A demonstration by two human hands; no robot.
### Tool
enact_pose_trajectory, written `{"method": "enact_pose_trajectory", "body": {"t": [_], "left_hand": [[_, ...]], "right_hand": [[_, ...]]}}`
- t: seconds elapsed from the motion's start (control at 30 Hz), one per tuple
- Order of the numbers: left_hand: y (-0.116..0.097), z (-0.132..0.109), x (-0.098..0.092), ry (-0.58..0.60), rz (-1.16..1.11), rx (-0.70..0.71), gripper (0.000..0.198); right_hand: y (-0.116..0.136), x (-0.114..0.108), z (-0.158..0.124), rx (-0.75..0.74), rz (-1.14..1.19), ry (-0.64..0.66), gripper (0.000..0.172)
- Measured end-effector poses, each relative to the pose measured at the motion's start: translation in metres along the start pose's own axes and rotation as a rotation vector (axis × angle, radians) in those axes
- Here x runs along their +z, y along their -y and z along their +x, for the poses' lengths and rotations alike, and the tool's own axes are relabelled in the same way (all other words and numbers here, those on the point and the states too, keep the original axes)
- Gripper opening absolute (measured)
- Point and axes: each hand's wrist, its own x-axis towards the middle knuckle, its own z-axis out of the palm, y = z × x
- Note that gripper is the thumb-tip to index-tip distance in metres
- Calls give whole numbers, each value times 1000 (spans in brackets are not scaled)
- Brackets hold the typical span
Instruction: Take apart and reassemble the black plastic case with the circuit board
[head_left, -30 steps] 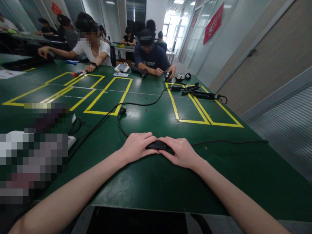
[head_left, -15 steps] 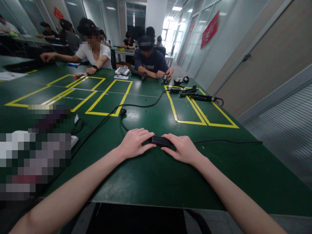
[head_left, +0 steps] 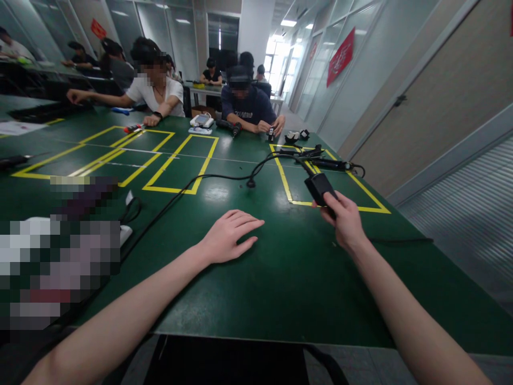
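A black power adapter is gripped at its near end by my right hand, raised over the right part of the green table. Its black cord runs up from the far end and curves left to a plug near the table's middle. Another thin black cable trails off to the right, behind my right wrist. My left hand is by itself at the centre, palm down on or just above the table, with thumb and fingers apart and nothing in it.
Yellow tape marks rectangles on the table. Black tools and cables lie at the far right. A power drill and a white device are farther back. Two people sit across the table. A long cable crosses at left.
My left hand has let go of the adapter. My right hand has moved right and away from me, lifting the adapter and dragging its cord and plug rightward.
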Motion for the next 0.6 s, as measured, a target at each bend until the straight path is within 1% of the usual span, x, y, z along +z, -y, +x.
{"method": "enact_pose_trajectory", "body": {"t": [0.03,0.1,0.17,0.23,0.33,0.47,0.6], "left_hand": [[0,0,2,55,-22,-3,35],[0,-1,6,103,-47,-8,34],[-1,-1,7,144,-58,-23,34],[-1,-1,7,177,-65,-42,34],[-1,-1,5,202,-75,-71,34],[0,-2,5,211,-88,-90,34],[2,-3,6,206,-97,-90,34]], "right_hand": [[2,-10,5,9,32,-30,44],[4,-31,12,24,69,-90,42],[0,-51,18,88,90,-137,40],[-9,-71,23,162,100,-197,43],[-27,-96,26,215,105,-240,37],[-41,-117,25,218,89,-332,37],[-46,-124,24,204,50,-416,37]]}}
